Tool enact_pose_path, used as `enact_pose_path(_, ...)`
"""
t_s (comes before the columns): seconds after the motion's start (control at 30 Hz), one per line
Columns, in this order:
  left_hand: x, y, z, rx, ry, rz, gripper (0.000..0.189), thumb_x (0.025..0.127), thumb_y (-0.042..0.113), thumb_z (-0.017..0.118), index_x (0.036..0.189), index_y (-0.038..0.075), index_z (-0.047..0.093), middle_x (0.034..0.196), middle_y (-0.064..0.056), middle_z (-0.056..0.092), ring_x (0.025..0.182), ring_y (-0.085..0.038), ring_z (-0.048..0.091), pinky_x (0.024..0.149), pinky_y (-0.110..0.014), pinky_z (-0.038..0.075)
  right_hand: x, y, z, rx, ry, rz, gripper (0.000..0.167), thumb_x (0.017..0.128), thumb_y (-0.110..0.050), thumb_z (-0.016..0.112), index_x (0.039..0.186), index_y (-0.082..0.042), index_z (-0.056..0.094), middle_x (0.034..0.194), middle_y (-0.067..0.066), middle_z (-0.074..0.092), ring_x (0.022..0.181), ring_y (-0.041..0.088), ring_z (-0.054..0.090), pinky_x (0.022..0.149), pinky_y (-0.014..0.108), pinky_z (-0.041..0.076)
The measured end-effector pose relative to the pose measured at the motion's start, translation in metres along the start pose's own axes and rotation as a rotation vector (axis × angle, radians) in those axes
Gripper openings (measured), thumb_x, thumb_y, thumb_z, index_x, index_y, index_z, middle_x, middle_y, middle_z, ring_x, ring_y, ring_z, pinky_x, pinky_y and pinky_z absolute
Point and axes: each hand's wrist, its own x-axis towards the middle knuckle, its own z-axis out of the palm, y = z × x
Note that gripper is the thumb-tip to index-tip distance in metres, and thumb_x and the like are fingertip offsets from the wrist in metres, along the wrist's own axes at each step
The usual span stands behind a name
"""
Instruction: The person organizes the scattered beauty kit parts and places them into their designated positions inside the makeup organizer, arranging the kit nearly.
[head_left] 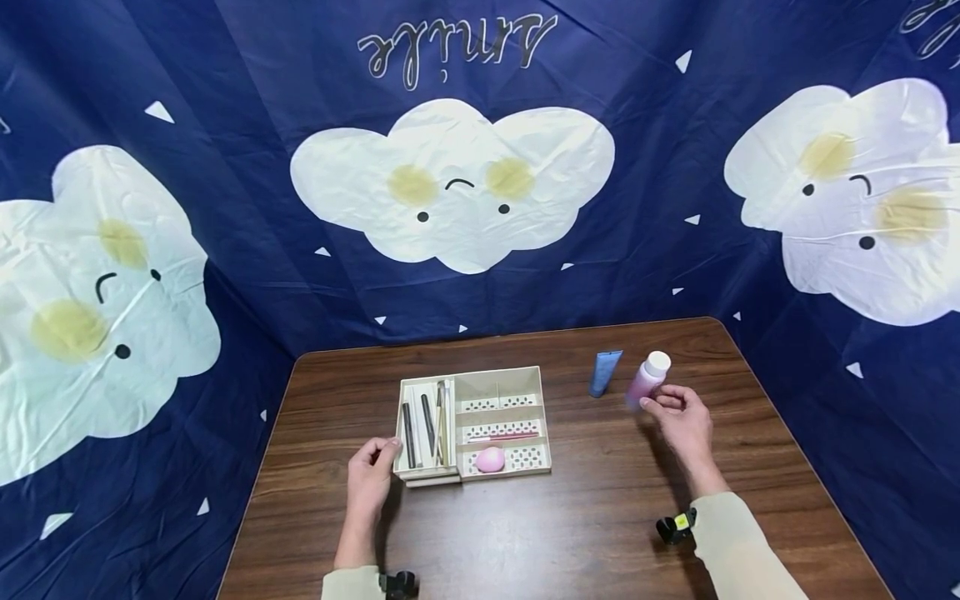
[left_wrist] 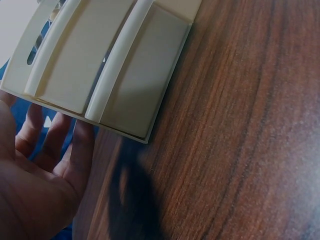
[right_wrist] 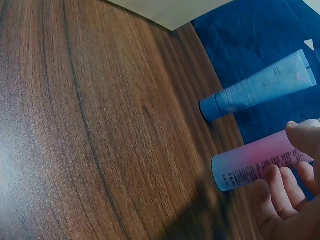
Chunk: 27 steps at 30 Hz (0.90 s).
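Note:
My right hand [head_left: 685, 421] holds a pink-violet bottle [head_left: 643, 385] with a white cap, near the table's back right. In the right wrist view, the thumb and curled fingers lie on opposite sides of the bottle [right_wrist: 250, 162]. Left of it, a blue squeeze tube [head_left: 603, 373] stands on its cap. My left hand [head_left: 371, 471] touches the left side of a cream organizer [head_left: 546, 433], fingers loosely bent; the organizer [left_wrist: 150, 85] partly hides its fingertips. The organizer's left section contains dark pencils [head_left: 408, 433] and slim brushes [head_left: 440, 421].
A pink egg-shaped sponge [head_left: 491, 459] lies in the organizer's front right compartment. Behind it rests a thin red-handled brush [head_left: 513, 436]. A brown wooden table [head_left: 540, 533] carries everything. Blue cloth [head_left: 480, 300] with white clouds hangs around the back and sides.

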Motion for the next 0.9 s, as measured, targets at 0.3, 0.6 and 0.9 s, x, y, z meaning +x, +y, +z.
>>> enact_pose_path(0.3, 0.000, 0.001, 0.000, 0.011, 0.002, -0.009, 0.022, 0.095, 0.011, 0.071, 0.083, -0.006, 0.063, 0.084, 0.014, 0.068, 0.069, -0.007, 0.053, 0.056, -0.021, 0.043, 0.009, -0.001, -0.003, 0.001, -0.059, -0.006, 0.059, 0.089, -0.023, 0.082, 0.136, 0.002, 0.057, 0.123, 0.026, 0.066, 0.075, -0.015, 0.056, 0.066, 0.010, 0.048)
enact_pose_path(0.6, -0.001, 0.001, 0.000, 0.010, 0.003, -0.007, 0.023, 0.095, 0.011, 0.071, 0.085, -0.008, 0.064, 0.082, 0.014, 0.067, 0.069, -0.006, 0.053, 0.057, -0.020, 0.043, 0.022, -0.005, -0.003, -0.075, -0.090, -0.064, 0.059, 0.090, -0.025, 0.082, 0.137, 0.002, 0.057, 0.126, 0.027, 0.066, 0.081, -0.015, 0.054, 0.070, 0.006, 0.044)
enact_pose_path(0.9, 0.000, 0.000, -0.001, -0.001, -0.004, -0.039, 0.020, 0.095, 0.012, 0.073, 0.079, 0.001, 0.065, 0.079, 0.007, 0.064, 0.064, -0.008, 0.051, 0.054, -0.022, 0.045, 0.025, -0.008, -0.002, -0.125, -0.044, -0.082, 0.055, 0.089, -0.026, 0.082, 0.134, 0.000, 0.063, 0.123, 0.023, 0.070, 0.096, 0.008, 0.064, 0.076, 0.005, 0.040)
